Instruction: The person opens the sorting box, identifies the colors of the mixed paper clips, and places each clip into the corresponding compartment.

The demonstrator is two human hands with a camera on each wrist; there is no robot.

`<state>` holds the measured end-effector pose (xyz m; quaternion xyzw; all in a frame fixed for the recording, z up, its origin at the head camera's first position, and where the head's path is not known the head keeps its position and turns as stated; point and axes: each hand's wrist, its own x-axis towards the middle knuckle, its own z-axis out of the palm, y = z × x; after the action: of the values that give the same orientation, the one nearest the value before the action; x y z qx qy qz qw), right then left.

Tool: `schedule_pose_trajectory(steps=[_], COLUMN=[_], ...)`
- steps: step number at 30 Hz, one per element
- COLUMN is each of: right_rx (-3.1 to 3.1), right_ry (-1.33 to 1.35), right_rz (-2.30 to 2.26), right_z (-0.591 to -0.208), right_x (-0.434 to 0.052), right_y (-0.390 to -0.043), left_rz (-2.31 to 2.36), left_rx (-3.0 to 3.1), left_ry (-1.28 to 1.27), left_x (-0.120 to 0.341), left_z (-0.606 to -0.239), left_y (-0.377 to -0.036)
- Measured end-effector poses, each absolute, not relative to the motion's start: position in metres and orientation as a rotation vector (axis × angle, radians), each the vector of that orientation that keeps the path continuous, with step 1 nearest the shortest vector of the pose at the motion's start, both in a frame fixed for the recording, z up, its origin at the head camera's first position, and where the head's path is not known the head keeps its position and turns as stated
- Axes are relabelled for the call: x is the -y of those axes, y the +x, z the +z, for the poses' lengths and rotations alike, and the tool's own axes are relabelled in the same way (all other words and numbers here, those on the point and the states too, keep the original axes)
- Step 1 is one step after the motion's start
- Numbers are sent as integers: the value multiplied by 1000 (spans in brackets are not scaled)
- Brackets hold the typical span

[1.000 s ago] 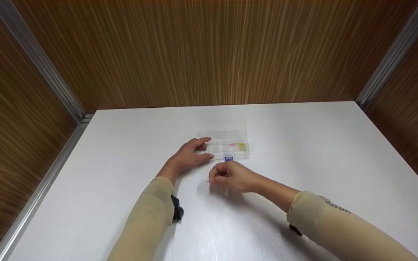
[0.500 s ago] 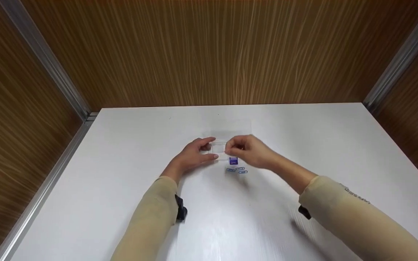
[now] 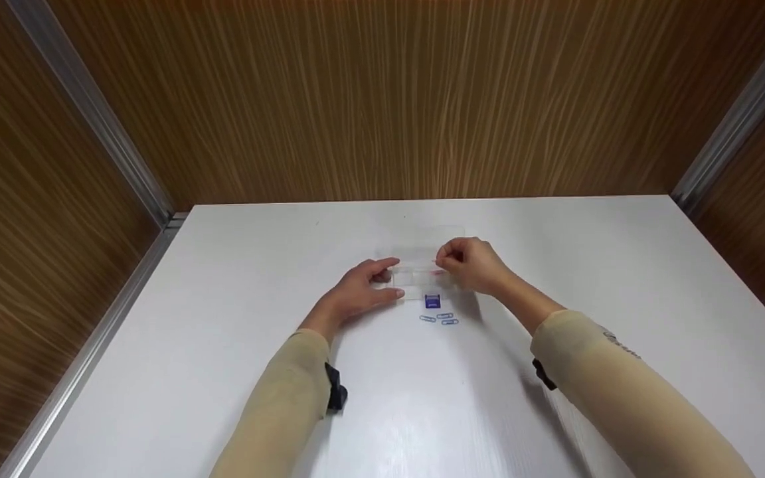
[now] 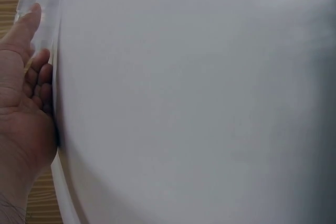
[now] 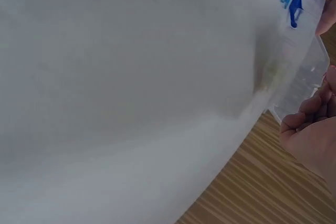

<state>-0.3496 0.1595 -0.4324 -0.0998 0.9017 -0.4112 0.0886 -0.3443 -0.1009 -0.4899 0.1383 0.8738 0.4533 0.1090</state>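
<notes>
While steadied mid-table (image 3: pixel 223 372) by left hand (image 3: pixel 359 292), fingers (image 3: pixel 382 264) relaxed against its end | clear compartment box (image 3: pixel 416 275) | right hand (image 3: pixel 472 265) pinching something pink, too small to tell, above it | blue clips (image 3: pixel 440 319) just beside

box mid-table, hands at either end

the box (image 3: pixel 416 275) sits on the table (image 3: pixel 223 372); left hand (image 3: pixel 356 292) at its left end, right hand (image 3: pixel 472 265) over its right; clip (image 3: pixel 432 302) and paper clips (image 3: pixel 440 319) lie just before it.
</notes>
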Motion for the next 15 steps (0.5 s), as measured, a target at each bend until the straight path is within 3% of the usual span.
schedule_pose_trajectory(steps=[9, 15], right_rx=[-2770, -2766], right_ry=[-288, -469], right_rz=[-1223, -1276], right_z=[-438, -433], right_x=[-164, -168], right_y=[-348, -330], left_rz=[1346, 1328], left_rx=[-2567, -2576], left_ry=[464, 449], left_x=[101, 102], left_z=[-488, -486], left_y=[-347, -350])
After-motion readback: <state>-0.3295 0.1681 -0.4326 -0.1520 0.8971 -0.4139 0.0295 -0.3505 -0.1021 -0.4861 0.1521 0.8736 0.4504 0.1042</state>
